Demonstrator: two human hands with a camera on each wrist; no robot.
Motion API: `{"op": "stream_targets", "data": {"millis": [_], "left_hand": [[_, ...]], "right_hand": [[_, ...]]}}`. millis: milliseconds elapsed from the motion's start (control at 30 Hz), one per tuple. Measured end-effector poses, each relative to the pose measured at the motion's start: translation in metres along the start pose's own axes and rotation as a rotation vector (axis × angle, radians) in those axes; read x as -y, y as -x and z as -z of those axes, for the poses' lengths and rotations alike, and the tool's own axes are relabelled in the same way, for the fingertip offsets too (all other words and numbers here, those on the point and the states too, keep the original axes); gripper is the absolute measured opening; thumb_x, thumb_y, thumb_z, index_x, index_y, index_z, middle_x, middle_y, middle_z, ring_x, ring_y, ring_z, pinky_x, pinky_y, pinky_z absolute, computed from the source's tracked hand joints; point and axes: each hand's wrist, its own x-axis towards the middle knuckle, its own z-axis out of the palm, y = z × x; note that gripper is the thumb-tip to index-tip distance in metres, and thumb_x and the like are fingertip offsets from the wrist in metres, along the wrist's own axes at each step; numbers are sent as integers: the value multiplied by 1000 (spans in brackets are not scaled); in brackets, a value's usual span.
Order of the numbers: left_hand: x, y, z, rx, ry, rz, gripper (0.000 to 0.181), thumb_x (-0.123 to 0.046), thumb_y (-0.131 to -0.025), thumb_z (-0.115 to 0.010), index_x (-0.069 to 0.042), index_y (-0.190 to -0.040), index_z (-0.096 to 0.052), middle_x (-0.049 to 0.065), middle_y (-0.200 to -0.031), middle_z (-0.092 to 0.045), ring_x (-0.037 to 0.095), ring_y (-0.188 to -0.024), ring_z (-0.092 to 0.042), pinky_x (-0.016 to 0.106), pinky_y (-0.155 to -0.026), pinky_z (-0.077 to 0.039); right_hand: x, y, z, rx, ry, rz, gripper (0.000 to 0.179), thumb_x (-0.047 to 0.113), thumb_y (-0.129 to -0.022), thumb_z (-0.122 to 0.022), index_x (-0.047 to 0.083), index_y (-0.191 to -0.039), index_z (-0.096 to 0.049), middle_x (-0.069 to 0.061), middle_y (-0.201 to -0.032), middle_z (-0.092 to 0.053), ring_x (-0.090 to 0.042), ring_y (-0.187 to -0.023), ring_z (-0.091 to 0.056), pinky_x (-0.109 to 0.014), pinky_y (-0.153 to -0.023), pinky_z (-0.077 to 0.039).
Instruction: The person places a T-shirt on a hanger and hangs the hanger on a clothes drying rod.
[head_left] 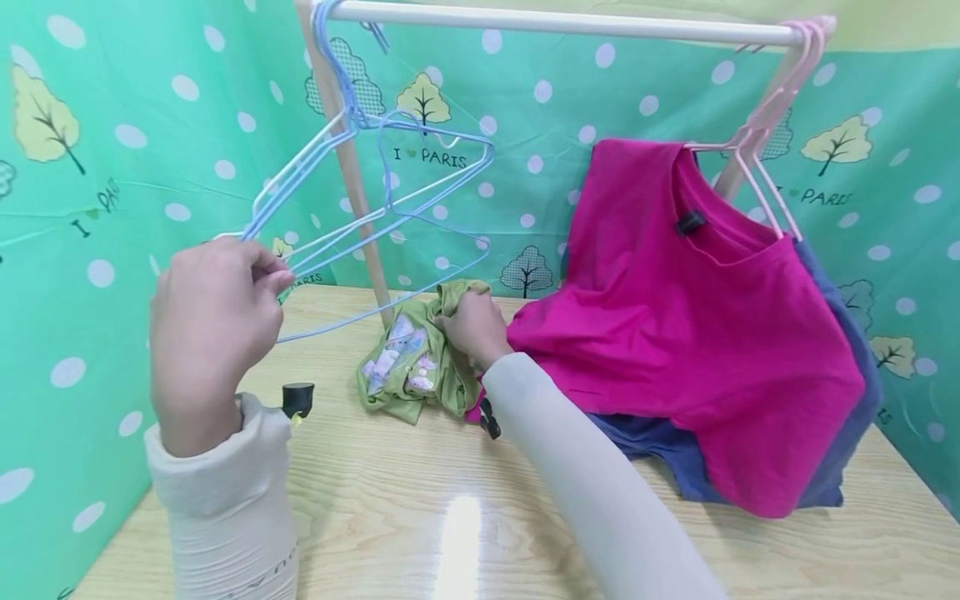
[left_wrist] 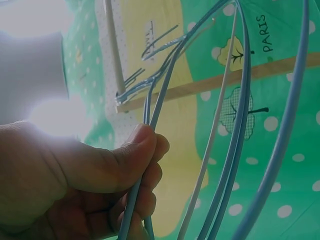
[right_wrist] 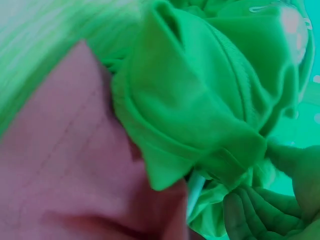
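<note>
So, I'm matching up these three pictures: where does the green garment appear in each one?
Head: the green garment lies bunched on the table, slightly left of and below centre, under the right hand.
Left wrist: not in it.
Right wrist: large, across the middle and upper right, with the hand at lower right.
Shared landmark, head and right wrist: the pink shirt, right of it in head, lower left in right wrist.

Patterned curtains (head_left: pixel 67 250) around a wooden tabletop (head_left: pixel 375 500) show a makeshift booth.

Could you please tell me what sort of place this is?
Probably a staged tabletop workspace: there is a clothes rack, a wooden table and patterned cloth hung behind them.
</note>
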Motion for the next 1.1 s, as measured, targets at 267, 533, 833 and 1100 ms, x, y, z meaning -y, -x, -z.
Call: {"op": "stream_targets", "data": {"millis": [267, 533, 833, 1100], "left_hand": [[-2, 1, -1, 18, -14, -24, 13, -9, -96, -67, 0, -96, -76, 21, -94, -69, 37, -80, -59, 53, -63, -43], [-4, 0, 1, 30, -21, -40, 13, -7, -95, -66, 0, -96, -77, 21, -94, -69, 36, -80, -58, 49, -61, -41], [-5, 1, 2, 34, -33, -33, 13, -7, -96, -66, -1, -96, -77, 21, -95, -69, 36, -85, -58, 53, -62, -43], [-6, 3, 0, 35, -34, -31, 12, -7, -95, -67, 0, -95, -77, 21, -93, -69, 36, -82, -58, 50, -59, -41]], "right_hand": [[-20, -2, 6, -42, -14, -18, 33, 7, -90, -61, 14, -62, -44, -5, -64, -49, -22, -66, -55, -36, -57, -49], [-35, -2, 45, -43, 73, -46, 22, 8, -83, -61, 13, -66, -47, -13, -84, -60, -27, -73, -57, -39, -59, -51], [-41, 2, 79, 100, 332, -136, 29, 27, -87, -67, 6, -108, -65, -18, -124, -60, -39, -112, -60, -50, -81, -56], [-42, 3, 72, 81, 406, -151, 34, 31, -92, -59, 6, -113, -67, -16, -122, -62, -37, -111, -62, -51, -81, -56]]}}
